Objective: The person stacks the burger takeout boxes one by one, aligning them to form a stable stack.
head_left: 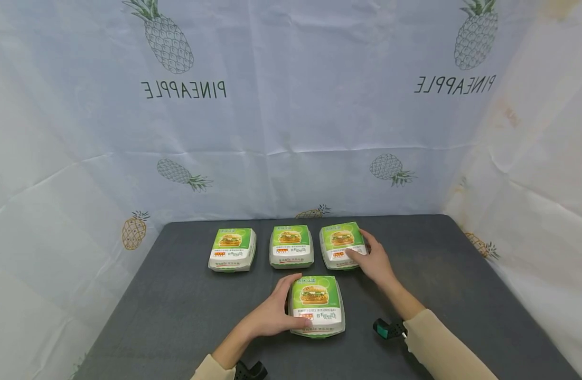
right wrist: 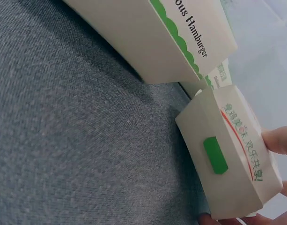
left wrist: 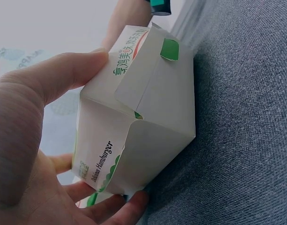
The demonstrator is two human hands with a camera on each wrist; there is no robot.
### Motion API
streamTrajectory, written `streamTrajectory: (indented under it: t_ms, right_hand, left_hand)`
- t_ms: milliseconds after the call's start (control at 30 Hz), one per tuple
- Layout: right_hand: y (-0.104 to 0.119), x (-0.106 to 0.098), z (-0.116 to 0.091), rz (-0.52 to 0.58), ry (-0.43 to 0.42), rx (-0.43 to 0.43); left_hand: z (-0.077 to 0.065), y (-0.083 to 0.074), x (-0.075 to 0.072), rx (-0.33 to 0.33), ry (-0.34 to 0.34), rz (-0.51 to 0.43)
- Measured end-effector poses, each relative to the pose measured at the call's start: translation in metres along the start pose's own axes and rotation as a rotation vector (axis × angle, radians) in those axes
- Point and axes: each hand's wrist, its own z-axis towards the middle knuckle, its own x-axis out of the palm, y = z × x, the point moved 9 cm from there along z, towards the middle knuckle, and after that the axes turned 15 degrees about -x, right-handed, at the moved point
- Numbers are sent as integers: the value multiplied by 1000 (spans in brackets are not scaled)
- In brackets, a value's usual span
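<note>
Nearest the person, a green and white hamburger box point(head_left: 317, 306) sits on the dark table. My left hand point(head_left: 270, 315) grips it from the left, thumb on the lid's front and fingers along its far side. In the left wrist view this box point(left wrist: 157, 93) has its green-tabbed front showing. At the right end of the back row, my right hand point(head_left: 377, 261) holds a matching hamburger box point(head_left: 340, 240), slightly turned, with the thumb on its lid. The right wrist view shows that box point(right wrist: 227, 154) with fingers around its side; the right hand is partly cut off there.
Two more such boxes stand in the back row, a left box point(head_left: 232, 249) and a middle box point(head_left: 291, 246). The dark cloth-covered table point(head_left: 167, 316) ends at a white pineapple-print curtain point(head_left: 291, 121), which also encloses both sides.
</note>
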Motion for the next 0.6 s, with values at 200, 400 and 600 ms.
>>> streamTrajectory:
  t_ms: [200, 400, 600]
  right_hand:
    - [-1, -2, -5, 4, 21, 6]
    - [0, -8, -13, 71, 32, 10]
    - [1, -14, -19, 120, 23, 22]
  left_hand:
    - [0, -1, 1, 1, 6, -3]
    - [-1, -3, 0, 4, 0, 16]
    - [-1, -4, -2, 8, -11, 37]
